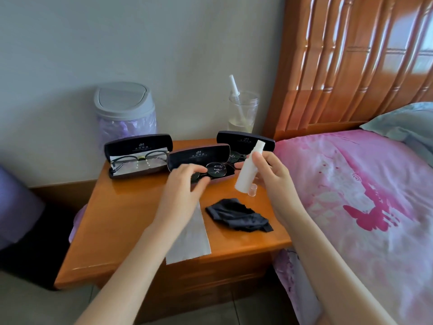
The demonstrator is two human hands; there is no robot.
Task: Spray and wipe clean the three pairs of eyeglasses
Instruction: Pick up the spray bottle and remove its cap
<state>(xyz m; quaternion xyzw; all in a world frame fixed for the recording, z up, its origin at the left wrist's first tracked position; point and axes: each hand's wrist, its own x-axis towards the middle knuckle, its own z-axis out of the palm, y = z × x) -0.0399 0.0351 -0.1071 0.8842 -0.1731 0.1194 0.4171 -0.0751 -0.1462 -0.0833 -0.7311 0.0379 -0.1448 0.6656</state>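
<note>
1. We see the left hand (185, 184) reaching over the wooden nightstand (131, 219). Its fingers and thumb are curled round the near end of the round-lensed eyeglasses (216, 170), which lie in the open middle case (199, 154).
2. The right hand (271, 174) grasps a white spray bottle (248, 172), tilted and lifted off the nightstand. The nozzle end points up and away from the hand, just beside the glasses the left hand holds.
3. Just below the bottle's base, a small clear cap (252, 190) stands on the wood.
4. Beyond the left hand and to its left, a second open case (138, 146) holds dark-rimmed eyeglasses (138, 159) on a grey cloth.
5. Behind the right hand, a third open case (243, 139) holds another pair (236, 157), mostly hidden by the bottle.
6. Between the two forearms lies a crumpled black cloth (236, 216); a flat grey cloth (189, 240) lies partly under the left forearm.
7. Further back we see a lidded bin (125, 109) and a clear cup with a straw (243, 111); a pink-covered bed (351, 184) lies to the right of the right hand.
</note>
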